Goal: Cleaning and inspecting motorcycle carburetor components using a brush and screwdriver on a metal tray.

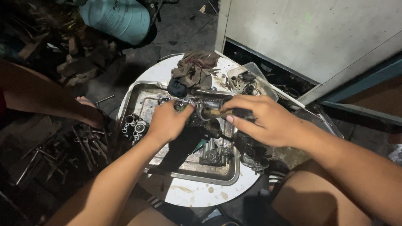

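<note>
Both forearms reach in from the bottom edge over bare knees, meeting above a shallow metal tray [138, 94] that sits on a round white table [197, 194].

Left hand [167, 122]: fingers curled closed over a small metal engine part [188, 109], a dark greasy casting held above the middle of the tray. Its far side is hidden by the knuckles.

Right hand [261, 119]: closed around a tool handle [217, 113], brownish and lying roughly level, its tip pointing left and meeting the engine part just beside the left thumb. Thumb and forefinger pinch the handle; the other fingers fold under it.

Inside the tray:
- a cluster of small rings and bearings [134, 124] along the left wall
- a dark strip of cloth or rubber [180, 148] running diagonally toward the near rim
- a small grey metal assembly [214, 154] near the front right corner
- a film of oily residue on the floor

At the far rim a crumpled brown rag [193, 71] lies half over the tray edge, half on the table. Right of it stands a clear plastic container [251, 79] holding several small metal pieces (too jumbled to tell apart). More dark metal parts [253, 159] rest on the table just outside the tray's right wall.

Another person's arm [46, 98] reaches in from the left, hand down near scattered tools [83, 144] on the dark floor. A pale blue gas cylinder [117, 19] lies beyond the table.
</note>
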